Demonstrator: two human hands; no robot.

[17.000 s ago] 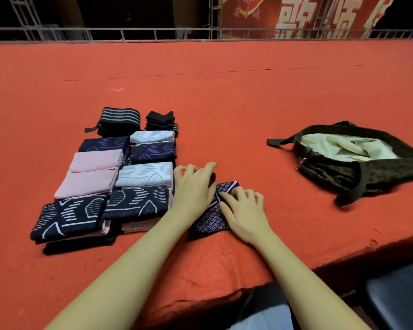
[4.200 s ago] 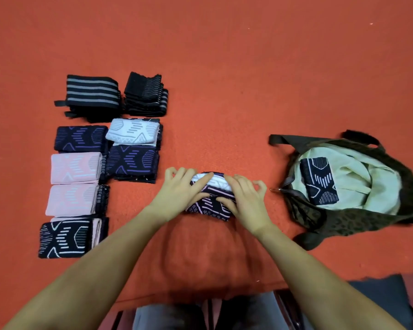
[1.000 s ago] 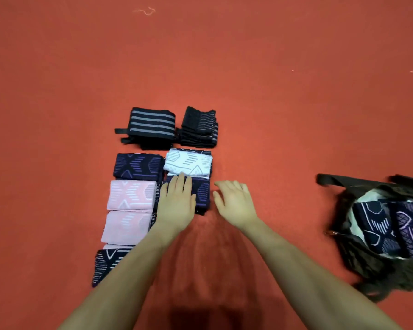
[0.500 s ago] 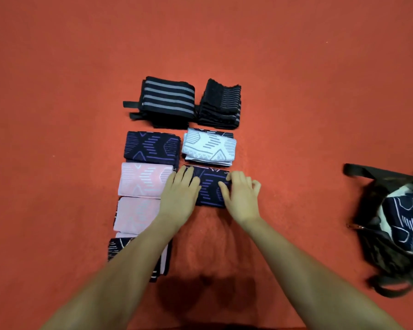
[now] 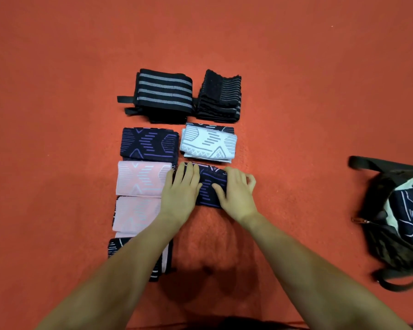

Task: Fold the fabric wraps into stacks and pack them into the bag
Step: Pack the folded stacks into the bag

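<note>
Red felt surface (image 5: 296, 91), wide and nappy. Bag (image 5: 391, 246) at right, soft and dark with a pale lining, already holds patterned wraps; many folded knit stacks wait at left. Both hands on the navy-and-purple wrap (image 5: 210, 186), centre: left hand (image 5: 181, 189) pressing flat-fingered, right hand (image 5: 236, 191) curling round its edge.

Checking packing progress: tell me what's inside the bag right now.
Inside the bag, folded dark navy wraps with pale line patterns lie against the light lining. How many there are, and anything under them, is hidden by the rim and the frame edge.
</note>
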